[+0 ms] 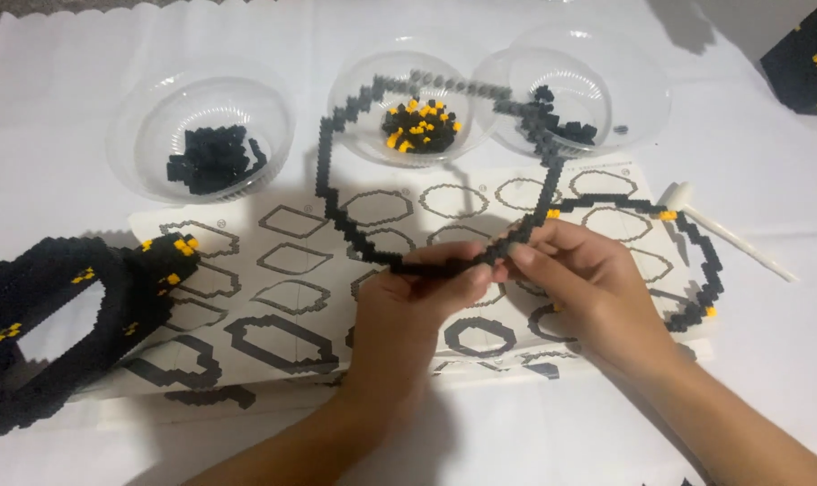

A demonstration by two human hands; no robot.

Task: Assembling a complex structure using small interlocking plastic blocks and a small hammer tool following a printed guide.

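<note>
Ring: a thin black brick loop (336, 193) held up over the sheet (282, 270), mid-scene.
Left hand (417, 301): pinched shut on its near edge, steadying it.
Right hand (575, 270): fingertips closed on the same edge, just beside.
Bowls: far left (134, 135) black bricks; middle (350, 81) black and yellow; right (642, 81) black.

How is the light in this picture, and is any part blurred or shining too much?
Head view: bright, even light; the white table cover looks nearly washed out. Soft shadows lie under the left hand and right hand. The clear bowls show faint glare. The black block ring is slightly soft.
</note>
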